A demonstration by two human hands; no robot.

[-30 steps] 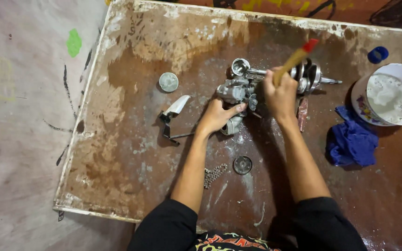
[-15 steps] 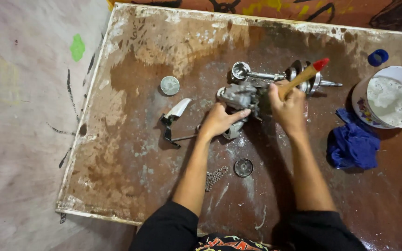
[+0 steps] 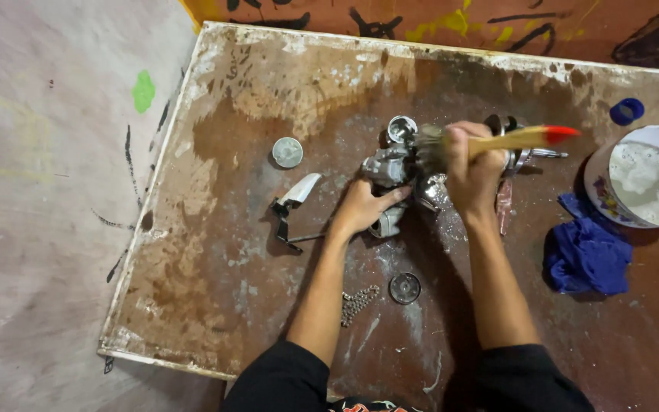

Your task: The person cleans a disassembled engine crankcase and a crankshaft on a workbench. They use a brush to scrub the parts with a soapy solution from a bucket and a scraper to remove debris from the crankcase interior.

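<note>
We see even, medium-bright light from above; the arms cast soft shadows on the board (image 3: 215,252). The brush (image 3: 490,143) is slightly blurred, and the edges bend a little.

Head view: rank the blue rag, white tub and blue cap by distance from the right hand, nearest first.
From the right hand, which grips the brush:
1. blue rag: to its right and nearer the person, crumpled on the board.
2. white tub: farther right, at the board's edge, foamy liquid inside.
3. blue cap: far right corner, just beyond the tub.
</note>
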